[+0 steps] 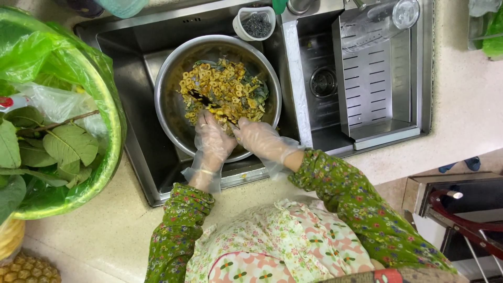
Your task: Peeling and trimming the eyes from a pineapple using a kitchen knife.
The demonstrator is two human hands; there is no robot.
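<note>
A round steel bowl sits in the left sink basin, filled with yellow sliced rings and dark green leaf pieces. Both my hands wear clear plastic gloves. My left hand rests in the bowl at the near edge of the mix, fingers spread into it. My right hand lies beside it, fingertips pressing into the same pile. Whether either hand grips any pieces is hidden by the fingers.
A green basin lined with green plastic and holding large leaves stands on the counter at left. A small white cup of dark bits sits at the sink's back. The right basin holds a steel drain tray. A pineapple lies bottom left.
</note>
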